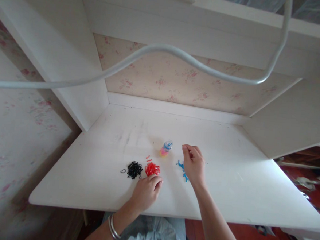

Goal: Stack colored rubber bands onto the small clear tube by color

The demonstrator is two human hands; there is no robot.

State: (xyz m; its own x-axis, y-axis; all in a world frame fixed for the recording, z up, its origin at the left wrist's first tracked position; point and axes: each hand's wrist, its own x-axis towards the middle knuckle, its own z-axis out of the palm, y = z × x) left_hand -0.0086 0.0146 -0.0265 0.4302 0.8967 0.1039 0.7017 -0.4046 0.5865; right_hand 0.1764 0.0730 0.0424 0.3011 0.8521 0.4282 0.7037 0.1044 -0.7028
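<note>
My left hand [146, 192] rests on the table just in front of a pile of small red rubber bands [152, 169]. Its fingers are curled together, and whatever they may hold is hidden. Over to the right, my right hand [194, 165] is pinched, thumb against forefinger, with anything between them too small to name. Several blue pieces [181, 164], apparently rubber bands, lie beside and partly behind it. A small clear jar [166, 148] with pink and yellow contents stands between and beyond the hands. Left of the red pile is a heap of black rubber bands [134, 169].
The white table [226, 190] has side panels and a low ledge at the back. One loose black band [122, 171] lies left of the heap. A white cable [170, 49] hangs across the upper view, nearer the camera.
</note>
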